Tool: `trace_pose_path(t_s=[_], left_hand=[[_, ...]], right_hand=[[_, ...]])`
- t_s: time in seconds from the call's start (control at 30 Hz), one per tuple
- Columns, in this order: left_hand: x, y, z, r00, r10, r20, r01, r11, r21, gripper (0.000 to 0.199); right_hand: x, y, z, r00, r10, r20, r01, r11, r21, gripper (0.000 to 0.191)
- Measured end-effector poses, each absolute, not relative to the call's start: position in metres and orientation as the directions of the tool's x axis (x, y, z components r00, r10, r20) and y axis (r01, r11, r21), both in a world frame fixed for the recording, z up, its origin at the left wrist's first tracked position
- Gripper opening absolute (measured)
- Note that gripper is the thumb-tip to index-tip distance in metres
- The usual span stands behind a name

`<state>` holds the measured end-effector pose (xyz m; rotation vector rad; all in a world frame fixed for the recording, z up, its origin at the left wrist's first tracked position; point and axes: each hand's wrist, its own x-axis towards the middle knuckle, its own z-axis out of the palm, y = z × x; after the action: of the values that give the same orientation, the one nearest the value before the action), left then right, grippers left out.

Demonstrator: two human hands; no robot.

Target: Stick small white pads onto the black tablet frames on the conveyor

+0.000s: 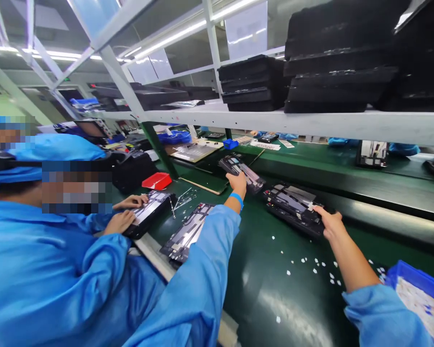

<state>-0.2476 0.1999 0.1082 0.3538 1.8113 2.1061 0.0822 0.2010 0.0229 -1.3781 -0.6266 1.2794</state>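
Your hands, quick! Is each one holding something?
Left hand: closed, holding a black unit.
Right hand: closed on the edge of another black unit.

Head view: no text, label, brand, number or sign legible. White printed sheet (267, 145) on the far side of the green bench (311, 154) carries a row of reddish marks, too small and blurred to read. Narrower strip (286, 143) beside it: marks likewise unresolved.
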Motion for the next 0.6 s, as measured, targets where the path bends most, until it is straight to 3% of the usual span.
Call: trace_pose_path(t_s=[0.13, 0.23, 0.43, 0.53, 0.6], left_hand=[[-0.211, 0.148, 0.134, -0.826, 0.562, -0.052, -0.173, -0.165, 0.971, 0.030], [-0.158, 0.085, 0.109, -0.682, 0.717, -0.144, -0.290, -0.085, 0.953, 0.020], [-0.053, -0.062, 0.040, -0.383, 0.851, -0.359, -0.416, 0.188, 0.890, 0.019], [-0.040, -0.109, 0.030, -0.294, 0.873, -0.388, -0.390, 0.261, 0.883, 0.033], [-0.044, -0.129, 0.030, -0.240, 0.894, -0.377, -0.310, 0.298, 0.903, 0.044]], right_hand=[[0.115, 0.130, 0.009, 0.416, 0.860, -0.297, -0.233, -0.215, -0.949, 0.109], [0.131, 0.070, -0.004, 0.464, 0.839, -0.283, -0.229, -0.195, -0.954, 0.117], [0.140, -0.070, -0.020, 0.435, 0.867, -0.244, -0.226, -0.157, -0.961, 0.109], [0.139, -0.141, -0.028, 0.376, 0.869, -0.322, -0.330, -0.198, -0.923, 0.102], [0.145, -0.185, -0.032, 0.241, 0.899, -0.365, -0.351, -0.270, -0.897, 0.091]])
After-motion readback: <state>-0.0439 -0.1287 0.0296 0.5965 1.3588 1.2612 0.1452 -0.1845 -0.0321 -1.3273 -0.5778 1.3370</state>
